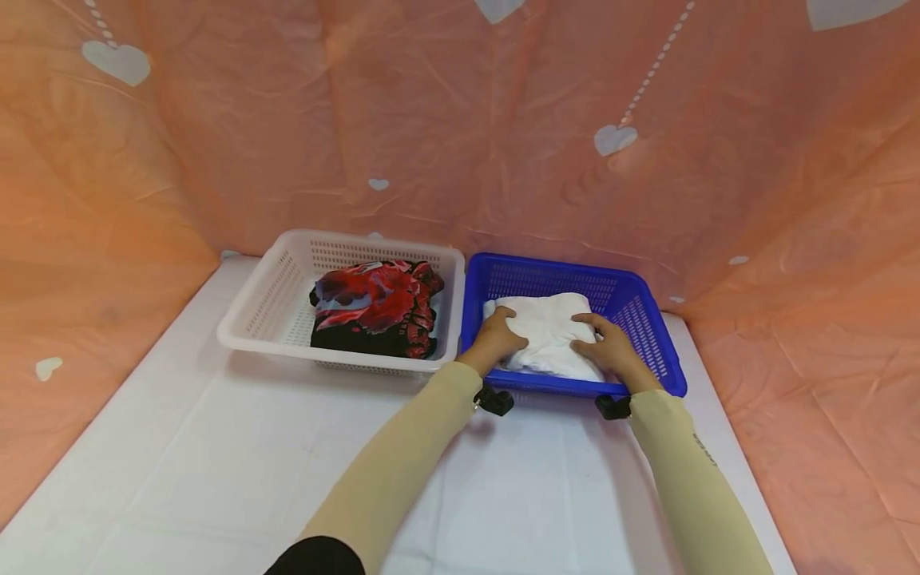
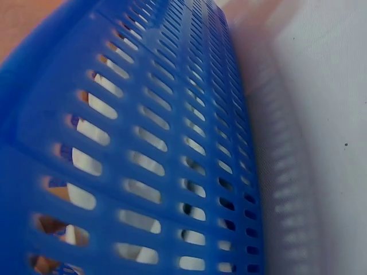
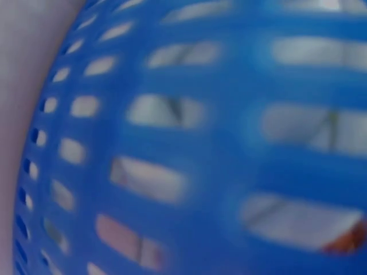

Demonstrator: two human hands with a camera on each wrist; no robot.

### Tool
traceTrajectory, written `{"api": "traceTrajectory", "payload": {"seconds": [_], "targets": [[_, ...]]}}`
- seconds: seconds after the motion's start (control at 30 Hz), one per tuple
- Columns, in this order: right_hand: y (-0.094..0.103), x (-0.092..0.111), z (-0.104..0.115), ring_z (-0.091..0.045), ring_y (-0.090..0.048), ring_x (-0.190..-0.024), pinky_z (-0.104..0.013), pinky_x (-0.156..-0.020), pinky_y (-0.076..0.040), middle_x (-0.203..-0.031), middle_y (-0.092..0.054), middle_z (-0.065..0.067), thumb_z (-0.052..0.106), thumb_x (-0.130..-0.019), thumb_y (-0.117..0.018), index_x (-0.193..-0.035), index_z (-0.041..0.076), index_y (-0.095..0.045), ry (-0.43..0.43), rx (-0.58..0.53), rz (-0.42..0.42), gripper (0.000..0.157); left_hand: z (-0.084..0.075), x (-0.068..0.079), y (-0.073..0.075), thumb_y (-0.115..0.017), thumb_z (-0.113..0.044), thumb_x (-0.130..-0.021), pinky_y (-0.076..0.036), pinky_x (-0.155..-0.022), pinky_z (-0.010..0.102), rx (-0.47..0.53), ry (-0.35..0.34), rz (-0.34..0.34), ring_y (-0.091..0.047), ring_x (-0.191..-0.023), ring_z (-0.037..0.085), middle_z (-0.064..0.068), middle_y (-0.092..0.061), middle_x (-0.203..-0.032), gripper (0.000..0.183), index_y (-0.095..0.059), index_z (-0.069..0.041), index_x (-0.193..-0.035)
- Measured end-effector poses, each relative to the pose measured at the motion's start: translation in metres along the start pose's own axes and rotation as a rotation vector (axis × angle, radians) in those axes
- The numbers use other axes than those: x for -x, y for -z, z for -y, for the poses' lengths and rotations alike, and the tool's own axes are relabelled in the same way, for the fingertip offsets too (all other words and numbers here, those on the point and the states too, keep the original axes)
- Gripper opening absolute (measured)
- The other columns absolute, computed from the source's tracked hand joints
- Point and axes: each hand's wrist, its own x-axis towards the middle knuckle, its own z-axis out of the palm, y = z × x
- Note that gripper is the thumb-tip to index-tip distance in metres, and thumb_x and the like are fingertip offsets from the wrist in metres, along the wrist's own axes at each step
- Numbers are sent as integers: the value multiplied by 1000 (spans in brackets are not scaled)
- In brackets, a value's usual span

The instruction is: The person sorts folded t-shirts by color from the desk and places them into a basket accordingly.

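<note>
A folded white cloth point(image 1: 549, 327) lies in the blue plastic basket point(image 1: 661, 351), seen in the head view. At its left side my left hand point(image 1: 494, 339) holds it, with the thumb and a forefinger showing on top. On the opposite side my right hand point(image 1: 612, 351) grips it in the same way. The other fingers of both hands are hidden. Both wrists cross the basket's front rim. Slotted blue basket wall point(image 2: 172, 137) fills most of the left wrist view. The right wrist view shows only blurred basket wall point(image 3: 229, 154) up close.
A white plastic basket point(image 1: 266, 345) stands directly left of the blue one. Inside it lies a folded black garment point(image 1: 377, 307) with a red print. Both baskets sit on a white-covered table point(image 1: 216, 463). An orange sheet point(image 1: 431, 120) with white hearts hangs behind and beside them.
</note>
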Motion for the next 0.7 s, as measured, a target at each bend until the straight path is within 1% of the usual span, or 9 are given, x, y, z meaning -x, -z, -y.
{"api": "traceTrajectory", "payload": {"seconds": [0.1, 0.23, 0.3, 0.33, 0.43, 0.53, 0.6, 0.67, 0.7], "targets": [[-1, 0, 2, -51, -33, -135, -60, -109, -31, -147, -37, -29, 16, -91, -64, -139, 7, -47, -32, 41, 42, 52, 1, 3, 0, -74, -13, -80, -50, -92, 33, -36, 57, 2, -57, -115, 26, 16, -59, -129, 59, -50, -7, -133], [-3, -1, 4, -47, -40, -129, -59, -105, -34, -142, -41, -31, 18, -90, -66, -139, 7, -48, -62, 80, 60, 53, 0, 6, 2, -74, -17, -82, -53, -85, 33, -77, 110, 22, -57, -111, 26, 15, -59, -129, 58, -49, -8, -133], [-4, -2, 3, -46, -43, -124, -58, -103, -36, -138, -44, -32, 18, -90, -66, -139, 6, -48, -58, 95, 55, 53, -1, 7, 2, -72, -18, -83, -53, -85, 33, -111, 110, 26, -58, -110, 26, 15, -60, -128, 57, -48, -9, -134], [-4, -2, 3, -45, -44, -123, -57, -102, -37, -137, -45, -32, 17, -90, -65, -138, 6, -48, -52, 104, 48, 53, -3, 8, 2, -71, -19, -84, -51, -88, 33, -132, 101, 25, -58, -112, 26, 15, -59, -129, 57, -48, -9, -135], [-4, 1, 4, -46, -48, -119, -57, -99, -40, -133, -48, -32, 15, -88, -65, -136, 6, -49, -13, 132, -16, 51, -8, 11, -1, -68, -22, -86, -48, -96, 37, -217, 28, -6, -56, -115, 31, 18, -55, -130, 57, -46, -9, -137], [-2, 8, 7, -45, -53, -110, -56, -94, -43, -126, -52, -32, 15, -86, -65, -132, 3, -52, 45, 173, -136, 49, -15, 18, 1, -67, -25, -88, -45, -100, 41, -317, -89, -60, -52, -118, 36, 19, -49, -132, 57, -45, -10, -139], [2, 14, 11, -44, -54, -104, -55, -90, -43, -122, -54, -32, 18, -87, -64, -130, 1, -53, 74, 197, -223, 47, -19, 23, 7, -67, -25, -88, -46, -100, 43, -345, -174, -97, -51, -118, 37, 19, -50, -132, 57, -46, -10, -139], [7, 20, 18, -42, -52, -101, -55, -88, -43, -119, -54, -30, 22, -90, -62, -129, 0, -53, 99, 233, -294, 46, -24, 29, 19, -67, -26, -88, -46, -100, 43, -341, -266, -118, -52, -118, 36, 17, -51, -131, 56, -46, -11, -138], [10, 23, 21, -42, -52, -102, -56, -89, -42, -119, -54, -30, 25, -90, -62, -129, 0, -53, 108, 248, -324, 47, -25, 31, 26, -67, -26, -87, -46, -99, 43, -337, -314, -128, -52, -118, 35, 16, -52, -130, 56, -47, -11, -137]]}}
